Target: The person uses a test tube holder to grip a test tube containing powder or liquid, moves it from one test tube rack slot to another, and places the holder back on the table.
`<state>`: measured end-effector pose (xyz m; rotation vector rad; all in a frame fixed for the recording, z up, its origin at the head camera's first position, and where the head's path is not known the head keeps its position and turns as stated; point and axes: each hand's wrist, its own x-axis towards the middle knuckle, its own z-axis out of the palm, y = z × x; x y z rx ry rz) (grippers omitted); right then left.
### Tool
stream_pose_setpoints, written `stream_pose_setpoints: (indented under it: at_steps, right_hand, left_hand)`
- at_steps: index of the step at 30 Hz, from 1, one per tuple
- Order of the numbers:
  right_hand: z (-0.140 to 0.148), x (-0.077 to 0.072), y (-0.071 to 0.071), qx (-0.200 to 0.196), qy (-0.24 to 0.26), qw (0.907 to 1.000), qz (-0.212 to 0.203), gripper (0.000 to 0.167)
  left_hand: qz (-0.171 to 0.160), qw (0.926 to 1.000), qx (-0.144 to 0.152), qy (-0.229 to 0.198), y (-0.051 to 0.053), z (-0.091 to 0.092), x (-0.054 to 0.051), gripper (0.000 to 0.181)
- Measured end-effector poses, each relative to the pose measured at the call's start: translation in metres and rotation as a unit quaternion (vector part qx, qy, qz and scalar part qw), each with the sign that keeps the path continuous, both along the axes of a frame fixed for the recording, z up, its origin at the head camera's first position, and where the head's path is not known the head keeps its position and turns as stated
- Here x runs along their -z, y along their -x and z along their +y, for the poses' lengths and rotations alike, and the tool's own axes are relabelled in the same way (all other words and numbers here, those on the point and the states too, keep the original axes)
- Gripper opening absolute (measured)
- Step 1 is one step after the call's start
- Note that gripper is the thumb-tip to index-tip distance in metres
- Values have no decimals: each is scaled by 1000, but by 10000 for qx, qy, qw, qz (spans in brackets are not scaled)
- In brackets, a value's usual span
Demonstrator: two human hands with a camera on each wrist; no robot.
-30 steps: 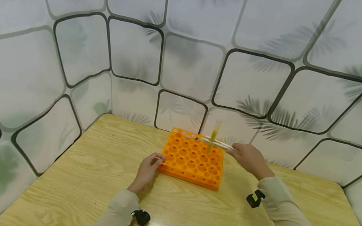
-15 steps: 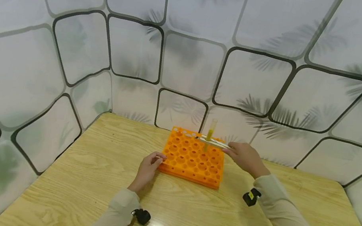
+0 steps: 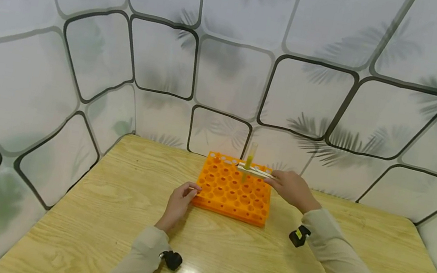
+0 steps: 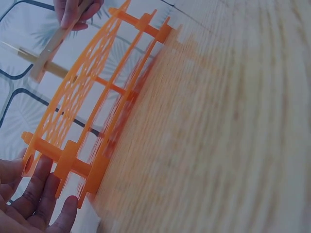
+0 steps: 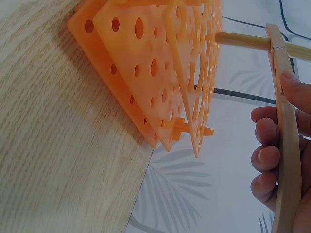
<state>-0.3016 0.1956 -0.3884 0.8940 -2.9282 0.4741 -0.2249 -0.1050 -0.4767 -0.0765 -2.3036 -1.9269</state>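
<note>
An orange test tube rack (image 3: pixel 231 187) with several rows of round holes stands on the wooden table. My left hand (image 3: pixel 179 203) holds its near left corner, thumb at the top plate and fingers along the side in the left wrist view. My right hand (image 3: pixel 294 189) grips a wooden test tube clamp (image 5: pixel 287 145). The clamp's jaws are around a clear test tube (image 3: pixel 252 151) containing yellow liquid. The tube is nearly upright over the rack's back half. Its rounded bottom (image 5: pixel 221 39) is close to the top plate; whether it enters a hole I cannot tell.
The light wooden table (image 3: pixel 121 217) extends around the rack on all sides. Behind it hangs a pale curtain (image 3: pixel 228 79) with dark outlines and leaf prints, close to the table's back edge.
My right hand has moved left, carrying the clamp and tube from the right part of the rack towards its middle. My left hand has stayed at the rack's corner.
</note>
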Motion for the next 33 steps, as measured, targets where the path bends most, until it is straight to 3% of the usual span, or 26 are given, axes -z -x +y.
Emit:
stream_pose_setpoints:
  at_steps: [2, 8, 12, 18, 21, 27, 30, 33]
  right_hand:
    - [-2, 0, 0, -6, -16, 10000, 30, 34]
    - [-7, 0, 1, -55, 1, 10000, 56, 33]
    - [-9, 0, 3, -45, 24, 10000, 47, 30]
    - [-13, -1, 5, -57, -8, 10000, 4, 42]
    - [-14, 1, 7, -41, -23, 9999, -95, 46]
    - [-20, 1, 8, 7, 10, 9998, -192, 43]
    - [-23, 1, 10, -30, 32, 9998, -174, 34]
    - [-26, 0, 11, -50, 17, 9998, -179, 32]
  left_hand:
    - [51, 10000, -15, 41, 5, -1, 9, 24]
    - [102, 9999, 37, 33, 5, -1, 8, 25]
    - [92, 9999, 92, -59, -1, -1, -2, 24]
    - [48, 9997, 187, -155, -10, 1, -20, 23]
    - [57, 9998, 155, -142, -8, 1, -16, 23]
    - [134, 9998, 58, -108, 3, -1, 7, 24]
    - [143, 9998, 63, -106, 5, -1, 10, 24]
    - [87, 9998, 57, -145, 3, -1, 6, 23]
